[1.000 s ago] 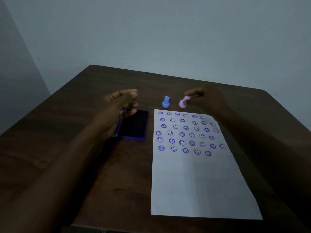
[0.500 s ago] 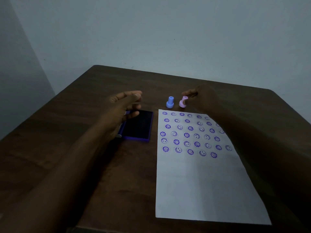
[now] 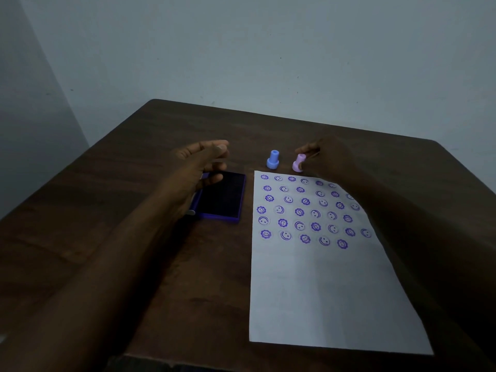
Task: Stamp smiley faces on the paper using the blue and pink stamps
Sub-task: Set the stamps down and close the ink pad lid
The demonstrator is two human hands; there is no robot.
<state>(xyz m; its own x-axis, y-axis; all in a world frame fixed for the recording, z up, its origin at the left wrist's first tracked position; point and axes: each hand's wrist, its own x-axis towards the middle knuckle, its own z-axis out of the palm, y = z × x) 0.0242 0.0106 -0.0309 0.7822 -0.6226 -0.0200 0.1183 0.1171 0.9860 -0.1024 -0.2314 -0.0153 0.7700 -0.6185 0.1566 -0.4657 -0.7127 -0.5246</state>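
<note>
A white sheet of paper [image 3: 322, 291] lies on the dark wooden table [image 3: 134, 237], its upper half covered with rows of purple smiley prints. Just beyond the paper's top edge a blue stamp [image 3: 273, 159] stands upright by itself. Beside it on the right a pink stamp [image 3: 298, 162] stands on the table, with the fingers of my right hand [image 3: 322, 159] closed around its handle. My left hand [image 3: 201, 165] hovers with spread fingers over the left end of the open purple ink pad [image 3: 222, 197] and holds nothing.
The table's far edge meets a plain pale wall [image 3: 268, 49]. The ink pad's open lid is mostly hidden under my left forearm. The paper's lower half is blank and reaches close to the near table edge.
My right hand has brought the pink stamp from a tilted, raised hold down to stand upright on the table next to the blue stamp. The left hand has barely moved.
</note>
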